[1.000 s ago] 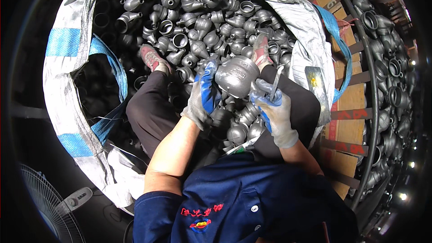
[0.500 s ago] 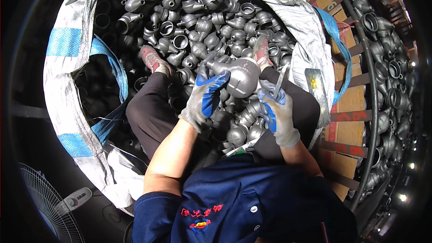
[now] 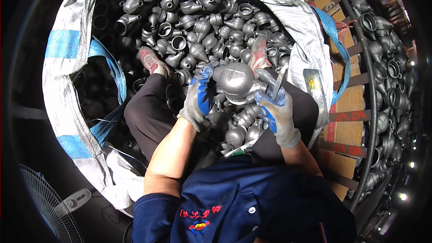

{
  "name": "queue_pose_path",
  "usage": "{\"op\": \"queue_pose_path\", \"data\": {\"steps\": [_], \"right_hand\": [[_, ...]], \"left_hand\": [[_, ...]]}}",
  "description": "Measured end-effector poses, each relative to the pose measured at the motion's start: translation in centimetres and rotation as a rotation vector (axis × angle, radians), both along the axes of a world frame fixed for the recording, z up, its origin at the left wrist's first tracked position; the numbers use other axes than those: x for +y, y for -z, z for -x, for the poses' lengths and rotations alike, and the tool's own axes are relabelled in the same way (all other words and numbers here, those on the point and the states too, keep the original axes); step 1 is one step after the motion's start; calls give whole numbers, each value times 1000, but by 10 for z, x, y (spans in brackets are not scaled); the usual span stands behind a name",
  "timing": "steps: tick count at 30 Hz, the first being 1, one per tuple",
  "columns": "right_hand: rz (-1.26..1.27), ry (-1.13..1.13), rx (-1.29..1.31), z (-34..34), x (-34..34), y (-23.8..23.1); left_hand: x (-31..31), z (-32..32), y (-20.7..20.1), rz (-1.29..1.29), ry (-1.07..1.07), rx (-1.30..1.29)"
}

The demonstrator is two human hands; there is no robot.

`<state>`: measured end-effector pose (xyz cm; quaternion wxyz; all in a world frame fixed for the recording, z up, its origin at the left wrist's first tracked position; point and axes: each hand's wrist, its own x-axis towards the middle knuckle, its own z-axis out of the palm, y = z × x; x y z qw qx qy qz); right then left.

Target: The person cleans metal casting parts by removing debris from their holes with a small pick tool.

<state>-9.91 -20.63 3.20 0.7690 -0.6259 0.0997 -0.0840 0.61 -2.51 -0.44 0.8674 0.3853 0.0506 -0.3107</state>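
A grey, rounded cast-metal pipe fitting (image 3: 235, 81) is up between my hands, above the pile, its narrow neck toward the right. My right hand (image 3: 275, 105), in a grey glove with a blue-coated palm, is closed around a flat metal bar (image 3: 279, 81) that sticks up past the fingers. Its fingertips also meet the neck of the fitting. At the fitting's left side is my left hand (image 3: 199, 94), gloved the same way, with its fingers stretched upward; whether they touch the metal is hard to tell.
Many similar fittings (image 3: 202, 29) fill a large white woven sack (image 3: 63, 85) with blue straps. My shoes (image 3: 153, 60) rest among them. To the right, a metal-framed crate (image 3: 351, 128) stands beside more castings (image 3: 391, 72). A fan (image 3: 45, 202) is at lower left.
The fitting has turned over: its neck pointed left in my left hand and now points right, by my right hand. My left fingers have loosened from the neck and straightened.
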Motion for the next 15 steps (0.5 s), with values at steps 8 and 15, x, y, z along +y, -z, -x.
{"op": "queue_pose_path", "data": {"steps": [8, 15], "right_hand": [[-342, -78, -87, -1, -3, 0], [-167, 28, 14, 6, -18, 11]], "left_hand": [[-2, 0, 7, 148, -25, 14], [1, -1, -8, 173, -9, -226]]}}
